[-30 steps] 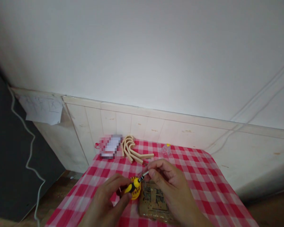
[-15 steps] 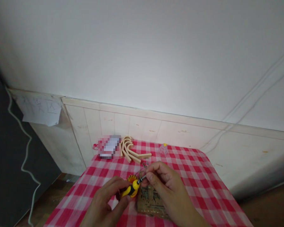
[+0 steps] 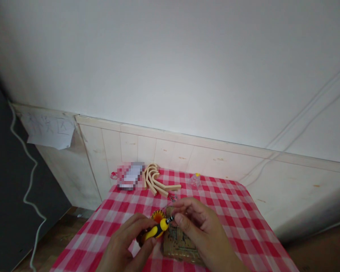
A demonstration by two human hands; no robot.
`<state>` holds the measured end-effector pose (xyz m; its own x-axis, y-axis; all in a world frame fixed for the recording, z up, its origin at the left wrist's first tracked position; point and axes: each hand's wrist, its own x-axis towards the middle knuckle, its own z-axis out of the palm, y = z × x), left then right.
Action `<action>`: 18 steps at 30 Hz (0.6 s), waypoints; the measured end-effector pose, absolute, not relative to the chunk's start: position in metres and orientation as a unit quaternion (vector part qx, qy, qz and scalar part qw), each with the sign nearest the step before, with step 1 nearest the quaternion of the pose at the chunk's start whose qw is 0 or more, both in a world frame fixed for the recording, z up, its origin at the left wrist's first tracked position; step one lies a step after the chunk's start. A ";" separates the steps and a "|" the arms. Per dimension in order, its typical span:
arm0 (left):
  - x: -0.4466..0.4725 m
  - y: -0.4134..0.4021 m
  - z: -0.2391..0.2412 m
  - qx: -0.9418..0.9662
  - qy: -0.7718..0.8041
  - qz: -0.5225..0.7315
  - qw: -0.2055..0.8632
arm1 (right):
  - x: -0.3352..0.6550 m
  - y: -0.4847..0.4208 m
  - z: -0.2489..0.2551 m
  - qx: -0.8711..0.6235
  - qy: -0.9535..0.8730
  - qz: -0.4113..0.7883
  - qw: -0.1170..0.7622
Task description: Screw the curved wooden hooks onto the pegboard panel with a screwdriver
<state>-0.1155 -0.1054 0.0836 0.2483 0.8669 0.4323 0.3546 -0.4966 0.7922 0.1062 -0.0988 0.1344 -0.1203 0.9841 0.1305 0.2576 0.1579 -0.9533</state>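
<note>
Fingers and thumb of my left hand (image 3: 130, 240) close around the yellow-and-black handle of a screwdriver (image 3: 159, 229). Its dark metal collar points up and right, to the fingertips of my right hand (image 3: 200, 226). Those fingertips pinch at the tip end, and my fingers cover most of the shaft or bit there. Just behind the handle sits a round, orange-yellow ridged piece (image 3: 158, 215), partly hidden. Under my hands lies a brown board or packet with dark print (image 3: 177, 245), partly covered by my right hand.
Several curved pale wooden strips (image 3: 153, 179) lie at the back of the red checked cloth (image 3: 232, 211). Left of them is a blurred-out flat item (image 3: 130, 176). Small metal pieces (image 3: 173, 197) and a clear bag with a yellow top (image 3: 195, 180) are nearby. The wall stands behind.
My right fingertips have come closer to the screwdriver's collar, and less shaft shows. The screwdriver has shifted slightly right and lies at a lower slant. The view has moved a little.
</note>
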 end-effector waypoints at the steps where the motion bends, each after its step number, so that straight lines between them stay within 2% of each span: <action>1: -0.115 -0.106 0.083 0.739 0.411 0.457 0.277 | 0.106 -0.099 0.133 -0.502 -0.621 0.416 0.436; 12: -0.116 -0.109 0.081 0.748 0.396 0.475 0.240 | 0.104 -0.095 0.142 -0.499 -0.549 0.468 0.480; 18: -0.112 -0.107 0.083 0.743 0.395 0.495 0.219 | 0.104 -0.096 0.141 -0.517 -0.566 0.449 0.459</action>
